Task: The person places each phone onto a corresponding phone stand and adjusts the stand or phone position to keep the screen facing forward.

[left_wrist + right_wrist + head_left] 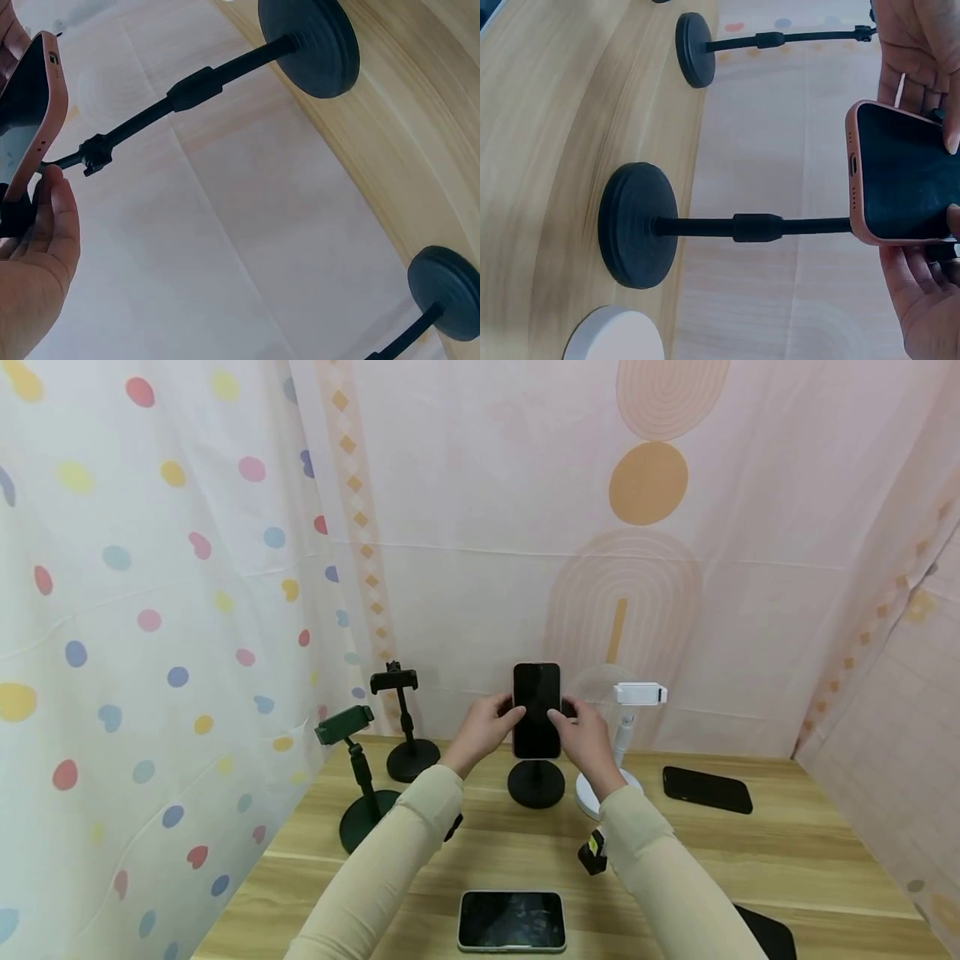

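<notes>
A smartphone [536, 710] in a pink case [856, 180] stands upright with its dark screen towards me, at the top of a black phone stand [536, 785]. My left hand [480, 731] grips the phone's left side, thumb on the screen and fingers behind. From the right, my right hand [588, 742] holds the opposite side in the same way. Part of the stand's black clamp [16, 214] shows at the phone's edge in the left wrist view. The stand's pole runs down behind the phone to a round base on the table.
A green phone stand [363, 777] and another black stand [408, 727] are at the left, a white stand [622, 735] at the right. Phones lie on the wooden table [825, 860]: one in front [512, 921], a black one [707, 789] at right, another dark one [768, 933] near my right sleeve.
</notes>
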`<state>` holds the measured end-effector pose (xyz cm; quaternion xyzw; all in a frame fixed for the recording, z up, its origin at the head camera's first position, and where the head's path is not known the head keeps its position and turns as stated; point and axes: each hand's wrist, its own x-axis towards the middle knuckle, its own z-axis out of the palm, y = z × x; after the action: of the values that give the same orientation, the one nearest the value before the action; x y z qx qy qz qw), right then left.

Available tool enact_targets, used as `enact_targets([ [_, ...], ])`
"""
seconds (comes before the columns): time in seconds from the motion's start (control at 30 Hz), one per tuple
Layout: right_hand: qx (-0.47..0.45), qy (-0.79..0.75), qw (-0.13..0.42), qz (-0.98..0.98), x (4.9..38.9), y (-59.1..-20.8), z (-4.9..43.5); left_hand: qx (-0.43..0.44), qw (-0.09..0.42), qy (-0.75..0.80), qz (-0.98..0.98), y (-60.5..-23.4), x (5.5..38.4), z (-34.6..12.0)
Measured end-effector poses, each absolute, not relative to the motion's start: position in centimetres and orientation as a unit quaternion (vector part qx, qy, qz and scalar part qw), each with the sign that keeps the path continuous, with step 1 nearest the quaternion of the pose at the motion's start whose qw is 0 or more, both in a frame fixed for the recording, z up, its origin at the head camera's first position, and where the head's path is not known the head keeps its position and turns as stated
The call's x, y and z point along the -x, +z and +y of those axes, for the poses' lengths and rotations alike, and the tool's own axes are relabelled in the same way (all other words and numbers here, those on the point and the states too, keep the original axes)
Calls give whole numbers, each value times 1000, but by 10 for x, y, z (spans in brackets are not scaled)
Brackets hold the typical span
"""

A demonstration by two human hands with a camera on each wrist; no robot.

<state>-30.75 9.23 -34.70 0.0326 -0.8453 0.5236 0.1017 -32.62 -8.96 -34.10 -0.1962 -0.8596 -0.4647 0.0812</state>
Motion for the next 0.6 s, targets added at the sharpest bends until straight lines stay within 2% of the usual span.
enact_targets([
  [0.17, -41, 537, 97, -837, 308, -347, 92, 185, 72, -495, -846, -344, 327, -88],
  [0.6, -29, 531, 116, -839, 312, -350, 80, 162, 104, -475, -858, -348, 334, -91],
])
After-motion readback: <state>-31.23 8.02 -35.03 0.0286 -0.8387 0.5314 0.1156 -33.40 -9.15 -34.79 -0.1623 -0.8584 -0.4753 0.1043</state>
